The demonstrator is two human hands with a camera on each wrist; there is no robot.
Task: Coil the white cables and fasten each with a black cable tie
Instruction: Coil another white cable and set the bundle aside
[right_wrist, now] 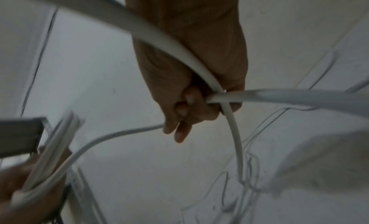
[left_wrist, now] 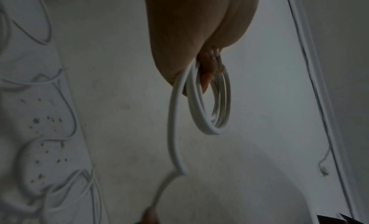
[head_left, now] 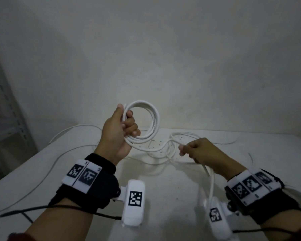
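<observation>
My left hand is raised above the table and grips a white cable coil of several loops, thumb on the outside and fingers through the ring. The left wrist view shows the same coil hanging from the curled fingers. A free length of the white cable runs from the coil across to my right hand, which grips it in a fist low over the table. In the right wrist view the cable passes through the curled fingers and loops back past the wrist. No black cable tie can be made out.
More loose white cables lie tangled across the white table, some over a spotted patch behind my hands. A thin one trails toward the left edge. A metal shelf stands at the far left. A plain wall is behind.
</observation>
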